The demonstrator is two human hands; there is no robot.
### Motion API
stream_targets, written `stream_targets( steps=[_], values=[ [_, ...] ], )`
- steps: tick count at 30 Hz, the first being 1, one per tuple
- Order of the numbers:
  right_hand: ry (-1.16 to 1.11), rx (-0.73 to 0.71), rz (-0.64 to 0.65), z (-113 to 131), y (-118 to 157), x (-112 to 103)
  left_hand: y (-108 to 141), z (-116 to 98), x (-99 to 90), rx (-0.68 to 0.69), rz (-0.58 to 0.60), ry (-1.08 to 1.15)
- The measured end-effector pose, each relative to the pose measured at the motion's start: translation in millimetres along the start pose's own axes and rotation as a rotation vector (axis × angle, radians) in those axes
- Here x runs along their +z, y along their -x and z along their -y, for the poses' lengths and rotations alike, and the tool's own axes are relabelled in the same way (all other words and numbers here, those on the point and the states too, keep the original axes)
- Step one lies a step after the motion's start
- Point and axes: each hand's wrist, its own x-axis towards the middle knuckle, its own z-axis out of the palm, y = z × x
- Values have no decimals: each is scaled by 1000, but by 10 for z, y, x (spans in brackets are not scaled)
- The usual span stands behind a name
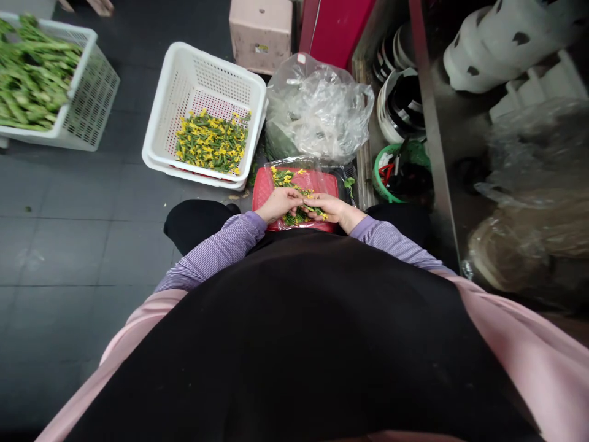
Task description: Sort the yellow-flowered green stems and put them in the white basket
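Over a red basket [263,191] in front of my lap, both hands meet. A small bunch of yellow-flowered green stems [317,212] lies across the fingers of my right hand [332,207], which are curled around it. My left hand [281,204] is closed in a pinch at the left end of this bunch, touching the right fingertips. Beneath them, a clear plastic box [317,178] rests on the red basket, with more flowering stems [283,176] inside it. My hands hide part of the box.
A white perforated basket [159,132] holding cut yellow-flowered stems stands ahead to the left. Farther left is another white basket [92,92] of thick green stalks. Ahead are a clear plastic bag [319,107] and a pale stool [261,31]. A green bowl [391,150] and metal shelf edge [435,123] border the right.
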Motion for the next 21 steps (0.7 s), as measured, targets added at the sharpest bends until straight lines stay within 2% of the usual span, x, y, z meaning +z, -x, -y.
stream_targets(
  steps=[7,12,14,16,18,21],
  values=[
    [288,-49,-39,-23,127,38,74,2,38,-58,43,3],
    [347,-69,39,-84,181,-64,147,-30,58,-63,161,98],
    [295,-94,59,-73,186,-122,135,-28,49,-63,105,122],
    [285,-121,14,-28,168,-156,101,-8,35,-70,-34,-3],
    [458,-163,-135,48,110,-143,58,29,18,-73,-115,-247],
    [1131,-249,-358,183,-56,-40,0,97,-2,-62,-42,-520]
  ],
)
